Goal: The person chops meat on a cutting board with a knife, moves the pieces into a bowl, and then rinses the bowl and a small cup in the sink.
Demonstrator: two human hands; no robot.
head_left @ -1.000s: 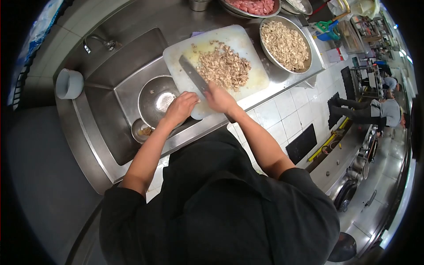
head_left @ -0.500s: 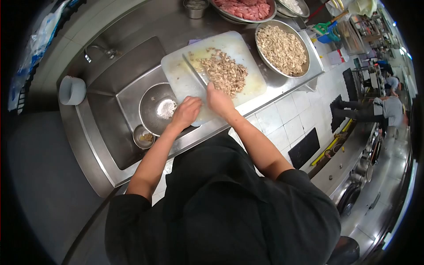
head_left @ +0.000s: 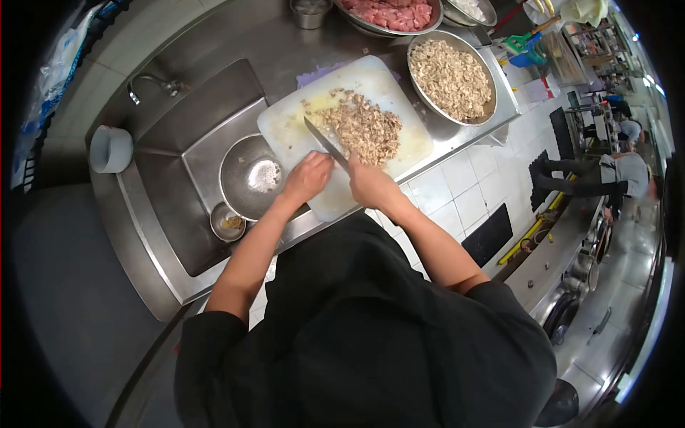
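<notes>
My right hand (head_left: 373, 187) is closed around the handle of a knife (head_left: 325, 143). Its blade points up and to the left, along the left edge of a pile of chopped, light-brown food (head_left: 365, 128), perhaps cooked meat. The pile lies on a white cutting board (head_left: 285, 132). My left hand (head_left: 310, 177) rests on the near left part of the board, beside the knife, with its fingers curled; anything under them is hidden.
Right of the board stands a metal bowl (head_left: 492, 107) full of similar chopped pieces. A bowl of raw pink meat (head_left: 389, 13) is behind. At left are a sink (head_left: 160, 207), a bowl with white powder (head_left: 239, 196) and a small bowl (head_left: 216, 227). Another person (head_left: 624, 175) stands far right.
My right hand and the knife have moved nearer my body and slightly right. More of the blade's flat side shows. The board sits a little lower in view, and my left hand has shifted slightly right.
</notes>
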